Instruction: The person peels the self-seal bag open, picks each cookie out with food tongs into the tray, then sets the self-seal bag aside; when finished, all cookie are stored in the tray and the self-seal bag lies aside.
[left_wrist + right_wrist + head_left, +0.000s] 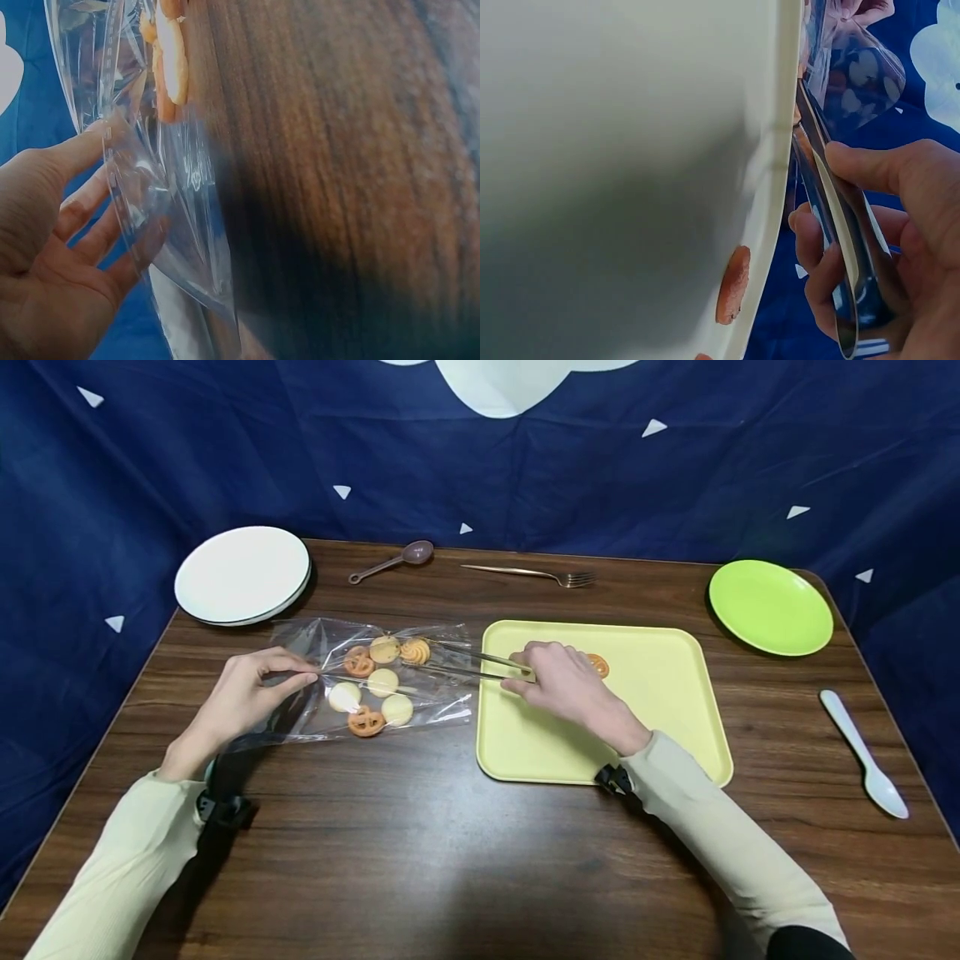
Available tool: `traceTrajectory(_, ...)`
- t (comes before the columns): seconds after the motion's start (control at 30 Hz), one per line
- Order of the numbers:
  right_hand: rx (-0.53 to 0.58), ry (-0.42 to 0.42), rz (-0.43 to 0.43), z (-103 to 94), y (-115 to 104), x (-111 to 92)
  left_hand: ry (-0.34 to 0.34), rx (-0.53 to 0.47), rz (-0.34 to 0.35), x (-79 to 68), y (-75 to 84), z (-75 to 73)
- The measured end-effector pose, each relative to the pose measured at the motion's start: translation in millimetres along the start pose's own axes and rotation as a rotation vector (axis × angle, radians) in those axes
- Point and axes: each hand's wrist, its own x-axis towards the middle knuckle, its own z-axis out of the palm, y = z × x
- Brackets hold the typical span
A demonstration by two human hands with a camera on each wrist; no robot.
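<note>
One clear bag (438, 700) lies just left of the tray, and you can count seven pieces in it: two pretzels (365, 722), three plain pale cookies (382, 682), one speckled cookie (385, 649) and one swirled cookie (415, 652). Your left hand (243, 693) pinches the bag's left edge between thumb and fingertips. Your right hand (566, 685) grips one pair of metal tongs (504, 661), fingers curled round both arms; the tongs' arms stand apart and reach into the bag's right end near the swirled cookie, though you cannot tell whether they touch it. Beneath that hand is one yellow tray (660, 693), carrying one pretzel in plain sight (597, 666); the right wrist view adds the edge of another piece, too cropped to name. Behind the bag and tray you have one brown scoop (417, 552) and one fork (574, 580). White plates (243, 572) sit stacked at far left, their number unclear, with one green plate (771, 607) and one white spoon (862, 752) at right.
</note>
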Motion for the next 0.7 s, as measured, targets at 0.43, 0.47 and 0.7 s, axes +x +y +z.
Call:
traceTrajectory(0.43, 0.051, 0.157, -0.037, -14.5, 20.8, -46.7, -0.005, 0.020, -0.009, 1.1, 2.3, -1.0)
traceTrajectory(0.47, 0.052, 0.173, -0.033, -16.4, 24.2, -53.2, -0.006, 0.021, -0.010, 1.1, 2.2, -1.1)
traceTrajectory(0.7, 0.043, 0.268, 0.016, -29.5, 56.6, -101.5, -0.019, 0.025, -0.023, 0.2, 1.3, -0.9)
